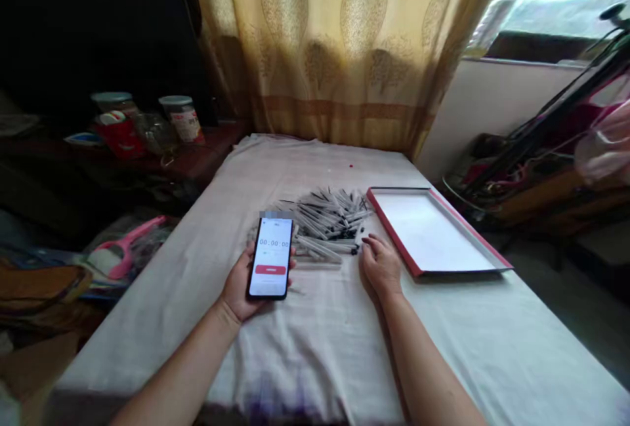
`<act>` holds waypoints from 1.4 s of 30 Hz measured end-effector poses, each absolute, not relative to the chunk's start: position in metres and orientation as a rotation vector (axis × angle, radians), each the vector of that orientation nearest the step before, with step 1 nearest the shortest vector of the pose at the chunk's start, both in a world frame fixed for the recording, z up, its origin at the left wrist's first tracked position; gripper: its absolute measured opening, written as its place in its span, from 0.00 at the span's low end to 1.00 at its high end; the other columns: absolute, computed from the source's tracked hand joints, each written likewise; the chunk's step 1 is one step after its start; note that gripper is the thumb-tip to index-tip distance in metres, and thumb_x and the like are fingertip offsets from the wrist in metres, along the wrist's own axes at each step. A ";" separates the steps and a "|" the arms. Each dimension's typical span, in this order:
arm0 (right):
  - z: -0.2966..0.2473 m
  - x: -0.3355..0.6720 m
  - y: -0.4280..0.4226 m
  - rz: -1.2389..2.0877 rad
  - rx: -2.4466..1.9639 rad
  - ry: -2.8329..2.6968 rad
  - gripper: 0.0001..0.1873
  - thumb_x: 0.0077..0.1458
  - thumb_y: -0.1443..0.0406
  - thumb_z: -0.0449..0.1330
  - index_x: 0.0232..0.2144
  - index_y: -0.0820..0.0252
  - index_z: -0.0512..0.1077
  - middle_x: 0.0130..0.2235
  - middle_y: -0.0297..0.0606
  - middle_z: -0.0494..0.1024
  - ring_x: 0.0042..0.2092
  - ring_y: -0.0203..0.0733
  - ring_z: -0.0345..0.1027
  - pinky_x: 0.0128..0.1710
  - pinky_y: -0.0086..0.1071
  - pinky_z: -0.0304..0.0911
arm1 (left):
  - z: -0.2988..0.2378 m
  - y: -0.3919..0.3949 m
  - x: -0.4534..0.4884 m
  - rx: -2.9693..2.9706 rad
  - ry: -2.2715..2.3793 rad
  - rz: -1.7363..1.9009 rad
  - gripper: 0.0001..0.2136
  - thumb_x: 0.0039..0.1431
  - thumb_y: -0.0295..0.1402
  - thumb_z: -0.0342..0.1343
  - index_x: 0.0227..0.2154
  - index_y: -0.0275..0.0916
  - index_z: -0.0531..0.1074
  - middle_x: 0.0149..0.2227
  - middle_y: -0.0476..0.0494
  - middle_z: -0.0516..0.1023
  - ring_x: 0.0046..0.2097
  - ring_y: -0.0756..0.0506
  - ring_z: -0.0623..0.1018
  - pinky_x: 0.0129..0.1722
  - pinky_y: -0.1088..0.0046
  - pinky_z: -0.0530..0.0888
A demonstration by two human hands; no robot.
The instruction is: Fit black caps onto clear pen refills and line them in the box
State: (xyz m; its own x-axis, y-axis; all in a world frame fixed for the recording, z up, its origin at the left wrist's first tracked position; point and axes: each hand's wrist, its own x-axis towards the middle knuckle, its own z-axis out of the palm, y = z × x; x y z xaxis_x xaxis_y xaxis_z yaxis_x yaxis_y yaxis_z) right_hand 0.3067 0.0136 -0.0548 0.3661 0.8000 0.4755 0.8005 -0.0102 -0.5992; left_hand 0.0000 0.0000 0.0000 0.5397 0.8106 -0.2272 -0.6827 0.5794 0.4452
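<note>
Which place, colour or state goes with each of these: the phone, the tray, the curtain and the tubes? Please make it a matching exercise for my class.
Column one:
1. phone
2. tray
3. curtain
4. tubes

Column two:
A. white inside, red on its sides
B. heaped on the cloth
C. held in the left hand
D. gold, hanging at the back

Pairs: 1-C, 2-A, 3-D, 4-B
</note>
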 end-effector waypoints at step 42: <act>-0.053 0.310 0.010 0.036 -1.799 -1.451 0.20 0.53 0.58 0.51 0.36 0.60 0.81 0.48 0.47 0.80 0.49 0.53 0.72 0.52 0.47 0.65 | 0.082 -0.011 -0.193 0.892 1.521 1.310 0.30 0.58 0.57 0.49 0.54 0.39 0.70 0.44 0.42 0.82 0.40 0.41 0.81 0.37 0.64 0.81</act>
